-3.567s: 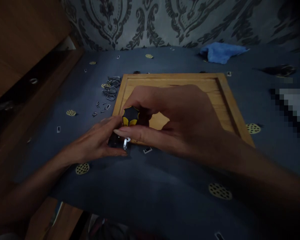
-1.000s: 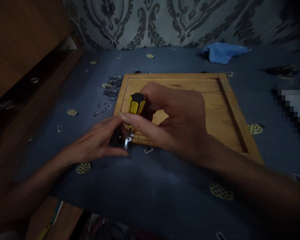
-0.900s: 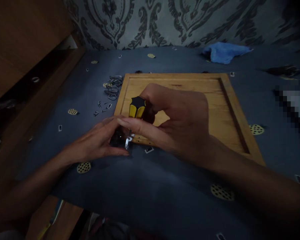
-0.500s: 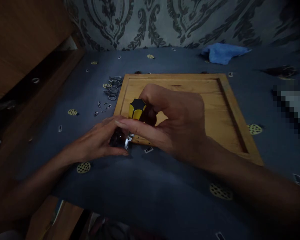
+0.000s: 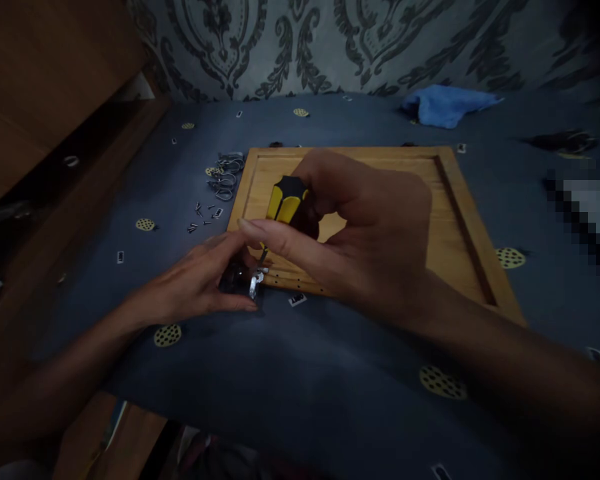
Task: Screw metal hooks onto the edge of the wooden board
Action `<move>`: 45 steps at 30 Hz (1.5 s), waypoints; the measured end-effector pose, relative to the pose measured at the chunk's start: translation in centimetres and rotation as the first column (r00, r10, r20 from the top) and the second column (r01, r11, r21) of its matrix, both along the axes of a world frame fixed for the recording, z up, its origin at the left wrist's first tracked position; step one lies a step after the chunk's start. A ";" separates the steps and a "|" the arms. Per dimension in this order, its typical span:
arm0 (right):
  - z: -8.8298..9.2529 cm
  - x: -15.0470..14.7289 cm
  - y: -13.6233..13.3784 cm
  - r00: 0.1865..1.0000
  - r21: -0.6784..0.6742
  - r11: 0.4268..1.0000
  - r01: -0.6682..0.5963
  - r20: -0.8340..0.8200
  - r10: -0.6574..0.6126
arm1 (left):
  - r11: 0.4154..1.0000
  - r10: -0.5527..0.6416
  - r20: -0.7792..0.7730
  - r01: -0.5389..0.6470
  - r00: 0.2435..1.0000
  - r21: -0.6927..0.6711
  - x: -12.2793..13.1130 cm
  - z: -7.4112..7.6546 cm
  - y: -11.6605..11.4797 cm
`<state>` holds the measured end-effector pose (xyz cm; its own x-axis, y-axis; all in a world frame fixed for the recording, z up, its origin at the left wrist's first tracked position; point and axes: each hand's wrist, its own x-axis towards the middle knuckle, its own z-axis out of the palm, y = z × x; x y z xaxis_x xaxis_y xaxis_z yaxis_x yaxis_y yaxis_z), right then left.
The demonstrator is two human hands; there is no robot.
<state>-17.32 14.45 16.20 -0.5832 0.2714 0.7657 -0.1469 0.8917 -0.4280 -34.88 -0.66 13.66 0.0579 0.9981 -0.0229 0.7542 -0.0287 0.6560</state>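
Observation:
My right hand (image 5: 375, 230) grips a screwdriver (image 5: 286, 201) by its yellow and black handle. Tilted, its shaft points down at a shiny metal clasp (image 5: 255, 285) on the near left corner of a wooden panel (image 5: 433, 233). Fingers and thumb of my left hand (image 5: 190, 277) close round that clasp from the left and hold it at the panel's edge. Whether a screw sits under the screwdriver tip is too small to tell. Small dark holes run along the panel's near edge, right of the clasp.
Several wire-loop clasps (image 5: 225, 180) lie left of the panel, with loose screws (image 5: 199, 210) nearer me. A blue cloth (image 5: 445, 107) lies at the back right, a dark object (image 5: 565, 141) at the far right. Wooden furniture (image 5: 45, 87) borders the left side; a patterned surface rises behind.
My right hand and the screwdriver handle have moved slightly up and right, and the handle leans more to the right. More of the shaft shows. My left hand stays on the clasp.

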 end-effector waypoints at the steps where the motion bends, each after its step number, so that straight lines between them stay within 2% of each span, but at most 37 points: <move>1: -0.1 0.0 0.0 1.000 -0.004 1.000 -0.005 -0.004 0.005 | 1.000 -0.002 -0.003 0.002 1.000 0.001 0.0 0.0 0.0; 9: -0.6 -0.3 -0.1 1.000 -0.009 1.000 -0.001 0.014 0.001 | 1.000 -0.005 -0.008 0.005 1.000 0.019 0.2 0.0 0.2; 18: -0.3 0.1 0.0 0.999 0.097 0.995 -0.024 0.038 0.020 | 1.000 -0.007 -0.019 0.007 1.000 0.023 0.4 0.2 0.3; 28: -0.3 0.0 0.3 0.997 0.107 0.993 -0.051 0.062 0.045 | 0.998 -0.026 -0.020 0.027 0.999 0.063 0.3 -0.2 0.3; 31: -0.1 0.1 0.2 0.985 0.043 0.989 -0.141 0.109 0.136 | 0.997 -0.038 -0.012 0.039 0.999 0.063 0.4 0.0 0.3; 34: 0.3 0.3 0.0 0.959 -0.113 0.970 -0.215 0.165 0.232 | 0.999 -0.030 -0.008 0.030 1.000 0.042 0.4 -0.1 0.2; 37: 0.9 0.4 0.0 0.915 -0.261 0.921 -0.289 0.208 0.346 | 0.999 -0.004 -0.010 0.005 1.000 0.036 0.2 -0.6 0.1; 41: 1.8 0.7 0.6 0.808 -0.387 0.820 -0.421 0.252 0.533 | 0.998 -0.012 -0.015 0.013 1.000 0.053 -0.1 -1.0 0.0; 43: 2.0 0.7 0.7 0.790 -0.429 0.796 -0.426 0.254 0.559 | 0.998 -0.032 -0.008 0.033 0.999 0.058 -0.1 -1.0 -0.1; 45: 2.0 0.7 0.8 0.805 -0.453 0.793 -0.408 0.231 0.546 | 0.997 -0.035 -0.003 0.035 0.999 0.065 -0.1 -0.8 0.0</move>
<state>-16.60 15.23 18.18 -0.9098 0.1039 0.4017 -0.2978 0.5106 -0.8066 -34.94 -0.70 12.84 0.0933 0.9948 0.0418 0.7529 -0.0980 0.6508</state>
